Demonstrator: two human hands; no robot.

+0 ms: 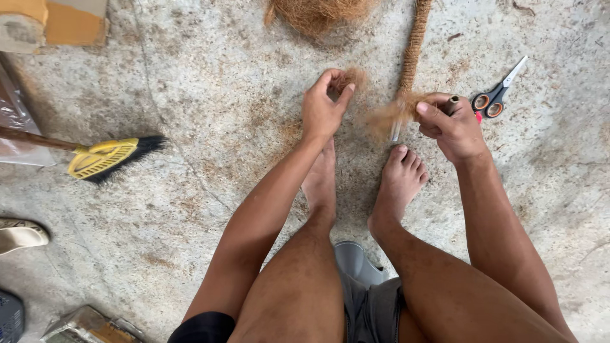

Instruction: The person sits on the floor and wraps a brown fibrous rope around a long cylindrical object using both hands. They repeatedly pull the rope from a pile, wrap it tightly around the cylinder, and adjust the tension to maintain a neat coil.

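Home craft yard w/ bare concrete floor [190, 82], coir heap [318, 13], broom [108, 157]

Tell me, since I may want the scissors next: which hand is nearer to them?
Right. The right hand, gripping fibre and a small tool, sits just beside the scissors; the left hand, pinching a fibre tuft, lies further away, beyond the braided rope.

A grey concrete floor [190, 95] is seen, with brown fluff spread over it. A yellow broom [105, 157] is laid on the left. Orange scissors [497, 95] are laid on the right. A heap of brown fibre [318, 13] and a twisted rope [413, 47] are laid at the top.
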